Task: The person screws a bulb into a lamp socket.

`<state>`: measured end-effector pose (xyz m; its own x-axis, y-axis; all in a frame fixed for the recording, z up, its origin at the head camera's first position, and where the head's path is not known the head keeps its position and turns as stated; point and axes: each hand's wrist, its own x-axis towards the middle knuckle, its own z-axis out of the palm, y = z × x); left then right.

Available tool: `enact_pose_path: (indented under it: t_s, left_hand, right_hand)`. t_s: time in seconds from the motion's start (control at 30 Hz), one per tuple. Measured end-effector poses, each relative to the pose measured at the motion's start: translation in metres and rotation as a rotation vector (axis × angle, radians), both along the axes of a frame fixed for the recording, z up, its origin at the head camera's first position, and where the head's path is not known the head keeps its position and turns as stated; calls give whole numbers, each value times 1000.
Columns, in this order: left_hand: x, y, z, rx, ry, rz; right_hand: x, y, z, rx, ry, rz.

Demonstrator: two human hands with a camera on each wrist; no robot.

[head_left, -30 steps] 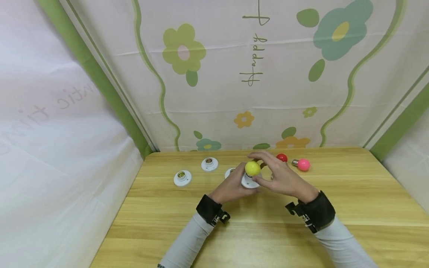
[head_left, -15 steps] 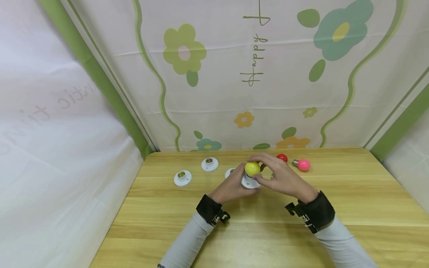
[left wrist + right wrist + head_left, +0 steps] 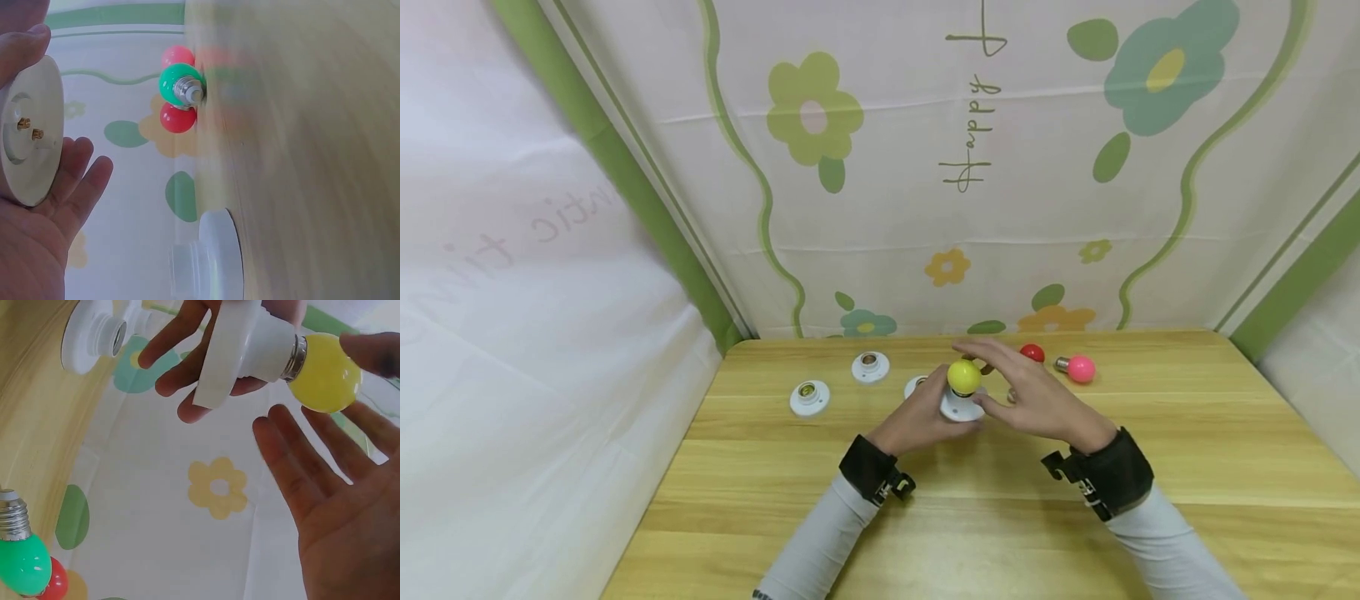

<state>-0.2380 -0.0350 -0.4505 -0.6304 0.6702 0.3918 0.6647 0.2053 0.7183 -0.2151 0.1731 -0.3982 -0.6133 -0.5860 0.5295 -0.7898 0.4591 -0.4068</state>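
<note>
My left hand [image 3: 917, 423] grips a white round lamp holder [image 3: 957, 408] by its base, raised off the table. The left wrist view shows its underside with two brass screws. A yellow bulb [image 3: 964, 377] sits in the socket, and a band of its metal thread shows above the white collar in the right wrist view. Around the bulb is my right hand [image 3: 1037, 398], fingers spread and mostly straight. Its thumb [image 3: 375, 353] overlaps the bulb's edge in the right wrist view, while the fingertips lie right beside the glass.
Two more lamp holders, one nearer [image 3: 809, 398] and one farther [image 3: 870, 367], stand on the wooden table [image 3: 940, 525] at left. A third holder [image 3: 913, 386] is partly behind my left hand. Red [image 3: 1032, 353], pink [image 3: 1081, 368] and green [image 3: 179, 84] bulbs lie at back right.
My right thumb and fingers have spread slightly away from the yellow bulb. My left hand and the lamp holder have stayed nearly in place.
</note>
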Motion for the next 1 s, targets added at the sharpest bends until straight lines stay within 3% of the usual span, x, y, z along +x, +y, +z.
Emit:
enact_pose_path:
  t_s: [0.17,0.27,0.57,1.0]
  left_hand:
    - [10,0,17,41,20,-55]
    - [12,-1,19,22,39,-53]
    - [-4,-1,-9,-32,12,-11]
    - [-4,-1,-9,-59,-1,27]
  right_hand:
    - [-1,2,-2,-15,15,54]
    - [-2,2,-2,-21,39,58]
    - [-3,0,-1,-18,41,10]
    - [1,-1,0,12,-20,-75]
